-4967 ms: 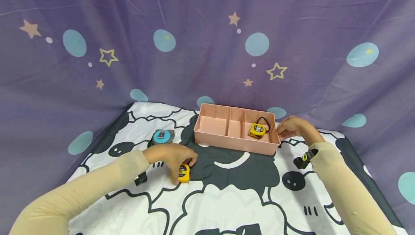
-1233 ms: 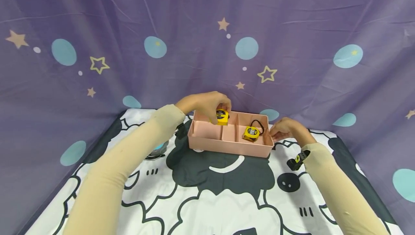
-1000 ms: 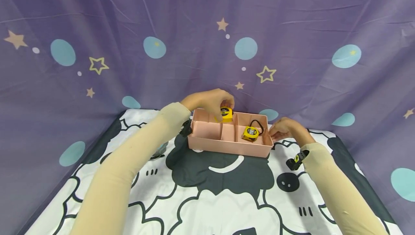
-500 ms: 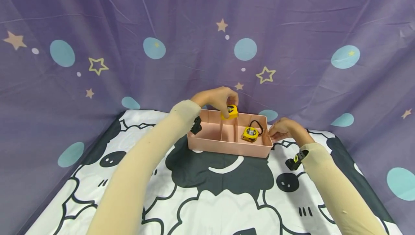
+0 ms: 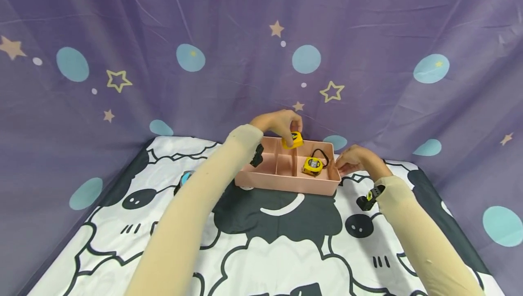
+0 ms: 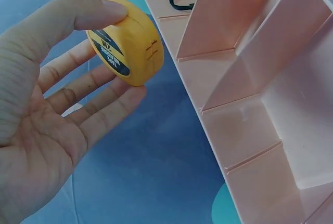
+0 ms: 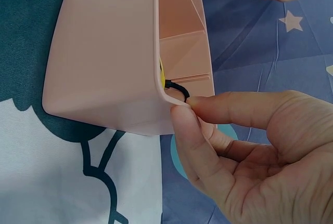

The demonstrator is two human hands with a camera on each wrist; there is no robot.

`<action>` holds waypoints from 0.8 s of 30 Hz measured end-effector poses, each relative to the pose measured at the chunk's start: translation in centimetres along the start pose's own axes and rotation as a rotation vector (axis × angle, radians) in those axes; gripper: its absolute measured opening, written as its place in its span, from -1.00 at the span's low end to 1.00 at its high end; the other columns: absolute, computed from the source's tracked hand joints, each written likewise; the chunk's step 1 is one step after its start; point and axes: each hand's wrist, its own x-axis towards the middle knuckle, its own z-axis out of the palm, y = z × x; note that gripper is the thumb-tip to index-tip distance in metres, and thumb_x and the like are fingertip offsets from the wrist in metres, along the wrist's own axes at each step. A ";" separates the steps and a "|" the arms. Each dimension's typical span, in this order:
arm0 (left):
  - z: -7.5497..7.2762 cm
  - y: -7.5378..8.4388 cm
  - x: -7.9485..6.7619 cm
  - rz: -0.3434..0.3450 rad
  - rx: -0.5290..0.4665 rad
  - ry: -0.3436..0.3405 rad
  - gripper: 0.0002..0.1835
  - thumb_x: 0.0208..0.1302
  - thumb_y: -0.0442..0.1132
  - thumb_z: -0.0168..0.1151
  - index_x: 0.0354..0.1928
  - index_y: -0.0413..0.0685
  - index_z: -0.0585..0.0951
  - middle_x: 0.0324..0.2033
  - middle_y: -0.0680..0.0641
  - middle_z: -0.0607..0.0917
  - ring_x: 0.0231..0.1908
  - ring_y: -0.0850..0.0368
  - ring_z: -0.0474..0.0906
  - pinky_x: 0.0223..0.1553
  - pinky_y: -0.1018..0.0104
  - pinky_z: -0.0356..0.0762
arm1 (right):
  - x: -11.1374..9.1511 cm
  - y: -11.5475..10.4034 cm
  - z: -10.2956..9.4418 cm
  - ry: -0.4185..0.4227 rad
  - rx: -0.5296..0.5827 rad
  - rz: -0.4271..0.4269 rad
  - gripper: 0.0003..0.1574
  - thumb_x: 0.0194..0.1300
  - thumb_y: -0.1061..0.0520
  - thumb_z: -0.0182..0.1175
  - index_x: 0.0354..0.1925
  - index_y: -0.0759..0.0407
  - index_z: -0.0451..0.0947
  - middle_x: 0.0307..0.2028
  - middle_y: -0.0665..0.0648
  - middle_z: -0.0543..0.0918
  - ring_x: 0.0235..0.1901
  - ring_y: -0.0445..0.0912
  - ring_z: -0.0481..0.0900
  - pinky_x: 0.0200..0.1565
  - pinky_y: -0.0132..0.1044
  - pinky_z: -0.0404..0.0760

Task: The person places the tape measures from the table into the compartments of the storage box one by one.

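Observation:
My left hand (image 5: 282, 122) pinches a small yellow tape measure (image 5: 295, 140) between thumb and fingers, raised above the back rim of a pink divided box (image 5: 286, 184). In the left wrist view the thumb presses on the tape measure's case (image 6: 148, 42), and its black label faces the palm. A second yellow tape measure (image 5: 312, 165), with a black wrist strap, lies in the box's right compartment. At the right end, my right hand (image 5: 354, 159) pinches the box's rim between thumb and fingertips, as the right wrist view shows.
Left of the box, a blue-and-grey tape measure (image 5: 185, 178) lies on the cloth, partly hidden by the left sleeve (image 5: 204, 205). The cloth (image 5: 282, 264) has a black-and-white cartoon print. A purple curtain (image 5: 245, 23) hangs right behind the box.
My left hand picked up the yellow tape measure from the cloth and carried it over the box, lately drifting rightward past the middle compartment. The right hand stays at the box's end.

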 end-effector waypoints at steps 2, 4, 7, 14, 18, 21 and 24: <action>0.2 0.0 0.4 -0.016 0.006 -0.011 -0.58 -0.01 -0.36 0.53 -0.08 -0.06 0.58 -0.07 -0.17 0.58 -0.15 0.02 0.49 -0.14 0.23 0.66 | 0.0 0.1 0.0 -0.001 0.010 0.006 -0.78 0.35 0.41 0.13 -0.06 0.56 0.47 -0.52 0.08 0.63 -0.50 -0.16 0.65 -0.28 -0.34 0.74; 0.4 -0.1 0.7 -0.036 0.016 -0.021 -0.58 0.00 -0.35 0.53 -0.07 -0.06 0.58 -0.08 -0.17 0.57 -0.16 0.02 0.49 -0.14 0.25 0.66 | 0.0 0.3 0.0 -0.005 0.014 0.011 -0.78 0.35 0.41 0.13 -0.06 0.55 0.47 -0.52 0.09 0.63 -0.49 -0.16 0.66 -0.27 -0.34 0.74; 0.5 -0.2 1.1 -0.059 0.022 -0.021 -0.57 0.01 -0.35 0.53 -0.06 -0.06 0.59 -0.11 -0.13 0.57 -0.16 0.03 0.49 -0.18 0.30 0.63 | 0.0 0.3 -0.2 -0.014 0.015 -0.003 -0.77 0.35 0.42 0.11 -0.06 0.56 0.47 -0.52 0.08 0.63 -0.48 -0.16 0.66 -0.26 -0.34 0.74; 1.0 -0.8 1.3 -0.096 -0.008 -0.025 -0.60 0.00 -0.36 0.51 -0.10 -0.06 0.58 -0.15 -0.09 0.56 -0.20 0.04 0.50 -0.26 0.33 0.61 | 0.3 -0.1 -0.3 0.001 -0.003 -0.002 -0.82 0.34 0.41 0.11 -0.10 0.52 0.49 -0.53 0.08 0.60 -0.50 -0.16 0.64 -0.28 -0.35 0.73; 1.4 -1.1 1.3 -0.101 -0.005 -0.034 -0.61 0.01 -0.37 0.51 -0.10 -0.07 0.58 -0.15 -0.09 0.57 -0.21 0.06 0.50 -0.30 0.36 0.57 | 0.5 -0.1 -0.4 0.016 -0.008 0.014 -0.81 0.33 0.42 0.13 -0.10 0.53 0.49 -0.53 0.09 0.60 -0.50 -0.15 0.64 -0.28 -0.34 0.74; 1.7 -1.2 1.5 -0.104 -0.008 -0.039 -0.61 0.01 -0.39 0.50 -0.10 -0.08 0.59 -0.16 -0.08 0.58 -0.24 0.07 0.50 -0.33 0.37 0.55 | 0.7 0.0 -0.4 0.021 -0.004 0.014 -0.80 0.32 0.42 0.14 -0.09 0.53 0.50 -0.52 0.09 0.61 -0.49 -0.15 0.65 -0.28 -0.33 0.75; 1.9 -1.3 1.7 -0.107 -0.012 -0.040 -0.61 0.00 -0.40 0.51 -0.11 -0.09 0.59 -0.15 -0.09 0.58 -0.25 0.07 0.50 -0.34 0.38 0.57 | 0.8 0.0 -0.4 0.024 0.006 0.014 -0.80 0.31 0.42 0.14 -0.09 0.53 0.49 -0.52 0.10 0.61 -0.50 -0.15 0.65 -0.28 -0.33 0.75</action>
